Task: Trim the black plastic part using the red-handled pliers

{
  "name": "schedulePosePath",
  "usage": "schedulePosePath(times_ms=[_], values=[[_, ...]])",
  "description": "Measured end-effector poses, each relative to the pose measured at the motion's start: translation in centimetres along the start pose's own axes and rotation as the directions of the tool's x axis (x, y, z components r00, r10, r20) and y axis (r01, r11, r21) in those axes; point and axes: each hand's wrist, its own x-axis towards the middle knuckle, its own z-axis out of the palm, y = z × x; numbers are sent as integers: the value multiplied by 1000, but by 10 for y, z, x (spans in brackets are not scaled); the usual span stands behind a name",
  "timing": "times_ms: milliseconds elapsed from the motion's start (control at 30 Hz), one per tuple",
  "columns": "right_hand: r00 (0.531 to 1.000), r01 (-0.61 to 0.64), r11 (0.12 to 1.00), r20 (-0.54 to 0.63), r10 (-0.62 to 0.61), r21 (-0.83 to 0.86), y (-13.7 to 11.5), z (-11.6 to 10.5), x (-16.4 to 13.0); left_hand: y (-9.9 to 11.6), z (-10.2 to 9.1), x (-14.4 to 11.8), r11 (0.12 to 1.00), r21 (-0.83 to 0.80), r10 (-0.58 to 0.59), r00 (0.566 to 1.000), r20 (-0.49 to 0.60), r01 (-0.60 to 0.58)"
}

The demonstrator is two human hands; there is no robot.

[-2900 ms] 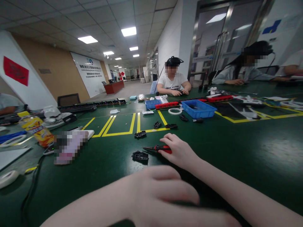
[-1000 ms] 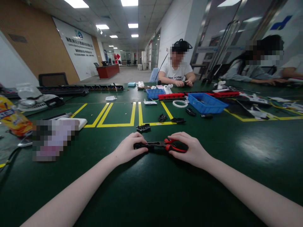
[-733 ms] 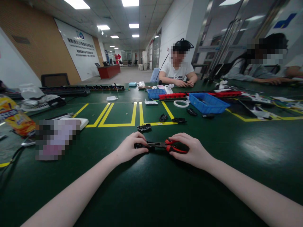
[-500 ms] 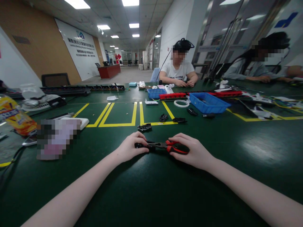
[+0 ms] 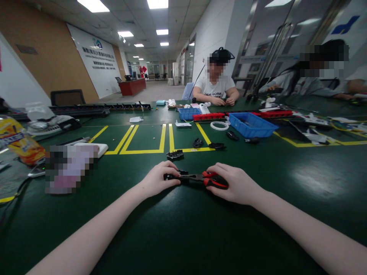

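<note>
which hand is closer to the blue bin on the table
Right. The right hand, gripping the red-handled pliers, lies nearer the blue bin, which sits beyond it and slightly to its right. The left hand, on a small black part, is further left.

Only 1 view: a head-worn camera at the near edge of the green worktop (image 5: 177, 236), looking forward and slightly down along it. The forearms enter from the bottom corners, close to the lens. Far across sits a person in a white T-shirt (image 5: 215, 88), with the room's ceiling above.
</note>
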Motion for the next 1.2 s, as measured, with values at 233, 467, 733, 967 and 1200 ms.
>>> schedulePosePath(times_ms=[233,467,733,967,1200], values=[[1000,6,1000,17,-5,-30,1,3,0,-1,1,1,998,56,34,999,2,-34],[1000,-15,999,22,17,-52,-2,7,1,-3,4,-1,994,106,-25,998,-50,30],[999,5,998,37,-3,-57,3,-3,3,3,4,-3,972,229,52,999,-4,-50],[999,32,999,40,-31,-25,6,-8,3,7,5,-3,954,288,98,995,-17,-89],[998,66,997,2,-66,-33,15,1,5,10,3,-3,939,323,134,991,-24,-119]])
